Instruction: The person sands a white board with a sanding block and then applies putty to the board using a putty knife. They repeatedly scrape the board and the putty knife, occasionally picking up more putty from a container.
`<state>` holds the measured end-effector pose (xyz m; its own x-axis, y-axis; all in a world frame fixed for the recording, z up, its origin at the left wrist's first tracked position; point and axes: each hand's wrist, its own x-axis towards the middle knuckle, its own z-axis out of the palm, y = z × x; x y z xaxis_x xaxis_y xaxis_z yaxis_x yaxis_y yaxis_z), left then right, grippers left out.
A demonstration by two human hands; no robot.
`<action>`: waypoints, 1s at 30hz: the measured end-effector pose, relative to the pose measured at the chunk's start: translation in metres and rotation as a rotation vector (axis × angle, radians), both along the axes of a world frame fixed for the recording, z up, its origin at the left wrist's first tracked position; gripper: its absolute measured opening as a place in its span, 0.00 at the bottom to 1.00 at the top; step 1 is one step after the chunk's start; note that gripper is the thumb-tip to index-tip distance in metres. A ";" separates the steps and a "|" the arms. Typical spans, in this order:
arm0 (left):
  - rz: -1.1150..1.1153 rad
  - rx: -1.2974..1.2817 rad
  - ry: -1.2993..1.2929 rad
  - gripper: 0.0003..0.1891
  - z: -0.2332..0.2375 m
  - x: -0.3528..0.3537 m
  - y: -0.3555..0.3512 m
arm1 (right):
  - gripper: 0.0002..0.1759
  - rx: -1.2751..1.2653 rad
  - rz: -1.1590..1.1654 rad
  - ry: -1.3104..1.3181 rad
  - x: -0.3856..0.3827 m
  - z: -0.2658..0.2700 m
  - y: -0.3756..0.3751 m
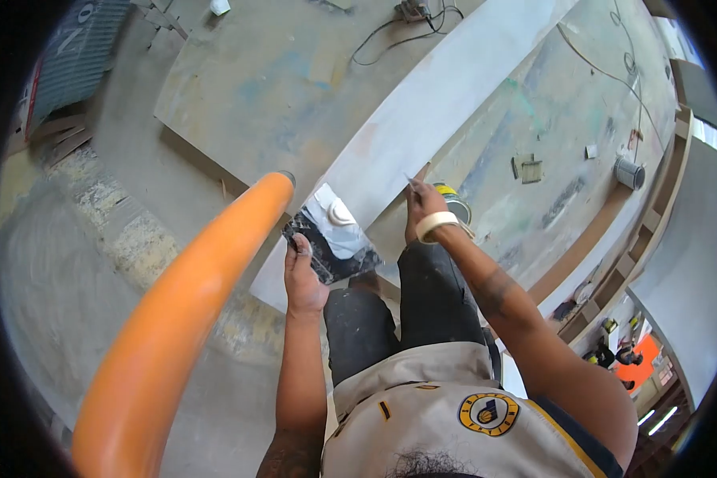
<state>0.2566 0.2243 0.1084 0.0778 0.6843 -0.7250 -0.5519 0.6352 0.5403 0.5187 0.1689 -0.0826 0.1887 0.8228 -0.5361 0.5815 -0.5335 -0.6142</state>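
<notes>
My left hand (pixel 304 279) grips the edge of a dark, smeared board (pixel 324 251). A patch of white filler paste (pixel 338 217) lies on the board, with a thicker swirl on top. My right hand (pixel 424 203) is closed on a thin-bladed putty knife (pixel 409 180), mostly hidden by the fingers. A roll of masking tape (pixel 436 225) rings my right wrist. Just beyond that hand stands a can with a yellow label (pixel 456 203). Under the board and past both hands runs a long, pale, smooth panel (pixel 422 111).
A thick orange hose or tube (pixel 191 311) rises at the left, near my left hand. The stained worktable (pixel 239 88) carries a corded power tool (pixel 413 9) at the far side. A metal can (pixel 629 173) and small scraps (pixel 531 170) lie to the right.
</notes>
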 end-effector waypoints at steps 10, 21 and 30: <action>-0.743 1.099 0.837 0.37 0.020 0.086 0.067 | 0.10 -0.558 -0.998 1.428 0.027 0.201 0.099; -1.077 0.821 1.129 0.34 0.028 0.140 0.124 | 0.19 -0.004 -0.963 0.919 0.183 0.104 0.220; -0.927 0.617 0.973 0.23 0.020 0.150 0.124 | 0.19 0.185 -0.111 -0.499 0.364 -0.009 0.399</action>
